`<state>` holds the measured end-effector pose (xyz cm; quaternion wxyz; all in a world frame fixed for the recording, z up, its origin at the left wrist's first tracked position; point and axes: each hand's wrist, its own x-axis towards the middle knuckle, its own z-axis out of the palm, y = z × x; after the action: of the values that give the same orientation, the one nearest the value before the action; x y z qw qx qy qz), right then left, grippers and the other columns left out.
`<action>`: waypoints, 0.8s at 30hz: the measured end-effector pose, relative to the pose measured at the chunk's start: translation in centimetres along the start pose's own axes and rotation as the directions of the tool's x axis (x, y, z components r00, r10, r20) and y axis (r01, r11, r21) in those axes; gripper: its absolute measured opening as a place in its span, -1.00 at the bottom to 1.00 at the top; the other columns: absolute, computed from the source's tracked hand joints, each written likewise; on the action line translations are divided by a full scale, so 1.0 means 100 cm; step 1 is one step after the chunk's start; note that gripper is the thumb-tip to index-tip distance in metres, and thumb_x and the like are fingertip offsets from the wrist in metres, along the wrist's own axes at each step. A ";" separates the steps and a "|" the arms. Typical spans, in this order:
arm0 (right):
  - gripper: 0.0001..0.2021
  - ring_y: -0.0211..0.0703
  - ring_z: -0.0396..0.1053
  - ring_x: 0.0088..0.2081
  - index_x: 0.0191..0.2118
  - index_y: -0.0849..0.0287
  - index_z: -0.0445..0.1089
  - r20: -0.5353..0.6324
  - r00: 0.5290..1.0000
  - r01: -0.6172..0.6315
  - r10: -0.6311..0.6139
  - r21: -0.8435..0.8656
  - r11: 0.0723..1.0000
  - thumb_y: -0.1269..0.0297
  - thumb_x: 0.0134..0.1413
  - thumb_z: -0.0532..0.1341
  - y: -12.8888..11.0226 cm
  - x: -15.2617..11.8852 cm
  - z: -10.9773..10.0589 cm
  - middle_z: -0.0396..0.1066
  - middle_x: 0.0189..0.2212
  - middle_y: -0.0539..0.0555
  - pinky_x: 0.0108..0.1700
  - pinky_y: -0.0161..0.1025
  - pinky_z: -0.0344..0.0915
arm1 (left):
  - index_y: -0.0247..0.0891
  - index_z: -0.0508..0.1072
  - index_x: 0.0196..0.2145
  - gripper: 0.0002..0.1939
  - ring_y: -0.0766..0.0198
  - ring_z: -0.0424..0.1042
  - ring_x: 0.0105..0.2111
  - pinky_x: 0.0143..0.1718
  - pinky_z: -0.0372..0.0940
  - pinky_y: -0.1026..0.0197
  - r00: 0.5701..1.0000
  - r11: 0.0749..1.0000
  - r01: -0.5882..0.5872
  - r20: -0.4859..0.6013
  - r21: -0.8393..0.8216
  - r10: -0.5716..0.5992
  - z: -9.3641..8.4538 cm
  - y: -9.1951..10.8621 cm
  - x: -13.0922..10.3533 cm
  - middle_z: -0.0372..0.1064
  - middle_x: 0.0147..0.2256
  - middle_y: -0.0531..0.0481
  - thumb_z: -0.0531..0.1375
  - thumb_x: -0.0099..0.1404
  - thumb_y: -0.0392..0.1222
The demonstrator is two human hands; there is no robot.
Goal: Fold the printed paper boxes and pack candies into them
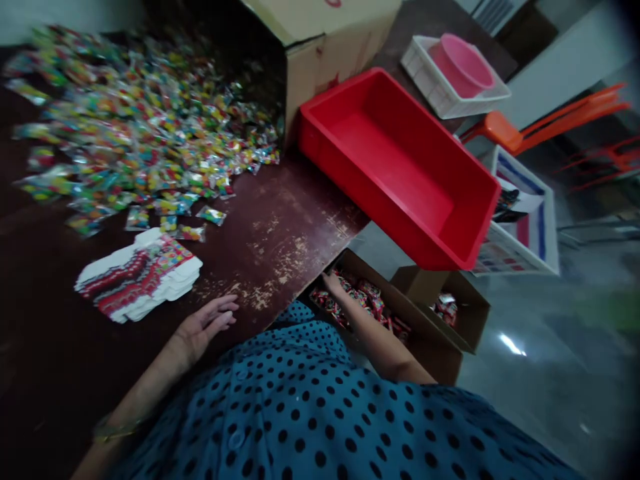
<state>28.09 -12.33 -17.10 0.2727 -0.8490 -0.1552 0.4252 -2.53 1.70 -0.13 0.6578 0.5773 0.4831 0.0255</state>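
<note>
Loosely open and holding nothing, the left hand point(207, 323) lay on or just above the dark table point(290, 227), near its edge. Just beyond its fingers, toward the left, fanned printed cards point(143, 277) lay in an overlapping stack, with a heap of wrapped sweets point(145, 133) behind them. Below the table edge, the right hand point(331, 283) reached into a cardboard box point(435, 353), among red-patterned packets point(367, 293); whether it gripped one could not be told. Print on cards and packets was too blurred to read; a red mark point(333, 3) on the large carton point(340, 57) was cut off by the frame.
</note>
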 end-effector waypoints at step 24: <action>-0.15 0.19 -0.07 0.30 0.32 0.28 -0.03 0.756 -0.157 0.957 -0.636 -0.043 -0.287 -0.12 0.03 0.21 -0.262 -0.063 0.149 0.03 0.27 0.31 0.27 0.17 -0.12 | -0.30 0.38 0.00 -0.55 0.24 0.40 -0.33 -0.27 0.31 0.17 0.969 0.929 -0.171 -0.227 -0.328 0.098 -0.048 -0.057 -0.042 0.41 -0.21 -0.13 0.17 0.23 0.02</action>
<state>11.57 10.49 -4.79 0.1288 -0.3496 -0.9103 0.1801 -10.90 0.83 -1.37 0.6917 0.4791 0.4959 0.2147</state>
